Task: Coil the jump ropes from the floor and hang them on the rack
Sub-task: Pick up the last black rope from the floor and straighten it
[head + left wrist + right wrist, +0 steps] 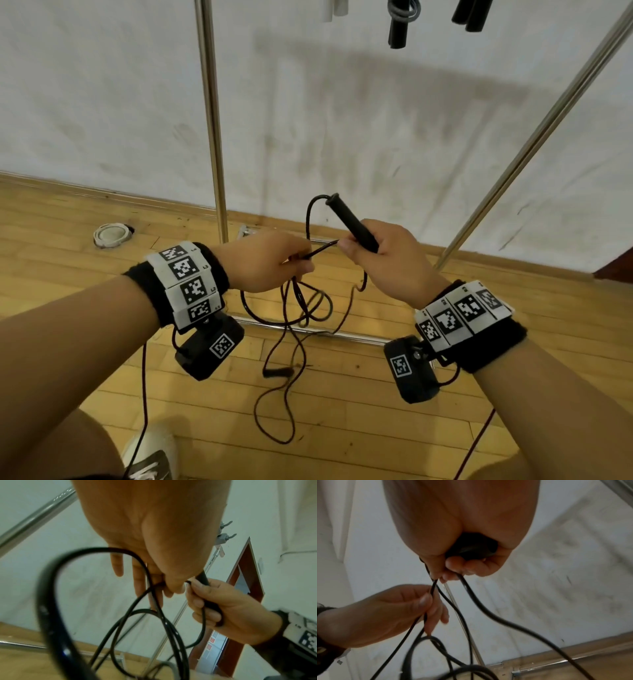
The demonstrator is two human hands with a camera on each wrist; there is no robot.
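Note:
My right hand point(383, 260) grips a black jump rope handle point(352, 224) that points up and to the left. Its end shows inside my fist in the right wrist view point(471, 547). A black cord point(310, 219) arcs out of the handle's top and runs down to my left hand point(270, 262), which pinches it between thumb and fingers point(426, 599). Below both hands the cord point(274, 394) hangs in loose loops to the wooden floor, where the second handle point(279, 371) lies. Thick blurred loops point(51, 601) fill the left wrist view.
A chrome rack stands ahead: an upright pole point(212, 120), a slanted pole point(534, 140) at right, a base bar point(346, 334) on the floor. Black handles point(399, 31) of other ropes hang at the top. A white round fitting point(111, 234) sits in the floor. My shoe point(150, 455) is below.

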